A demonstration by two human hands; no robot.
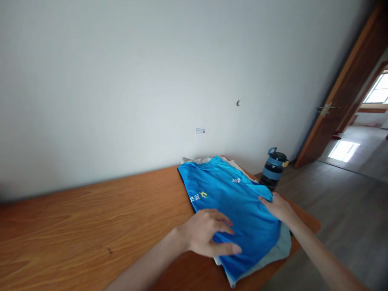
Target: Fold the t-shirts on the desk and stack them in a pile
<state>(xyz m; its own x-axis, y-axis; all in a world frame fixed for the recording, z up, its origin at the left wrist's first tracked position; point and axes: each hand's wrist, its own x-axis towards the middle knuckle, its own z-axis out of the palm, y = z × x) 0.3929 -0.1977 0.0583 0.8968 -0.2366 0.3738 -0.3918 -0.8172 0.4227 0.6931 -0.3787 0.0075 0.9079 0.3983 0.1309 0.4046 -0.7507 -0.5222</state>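
A blue shirt (239, 214) with white and yellow prints lies folded on top of other clothes at the right end of a wooden table (91, 222). Grey cloth (277, 246) shows from under its near right edge. Over the shirt's near left side is my left hand (209, 232), its fingers apart and nothing held between them; whether the fingertips touch the fabric I cannot tell. My right hand (279, 208) is closed on the shirt's right edge, thumb on top, with some of its fingers hidden.
A dark bottle with blue bands (273, 169) stands just beyond the clothes, by the table's right edge. Behind the table rises a pale wall (121, 89) with a small label (200, 130). An open brown door (330, 109) is at the far right, above a grey floor (348, 210).
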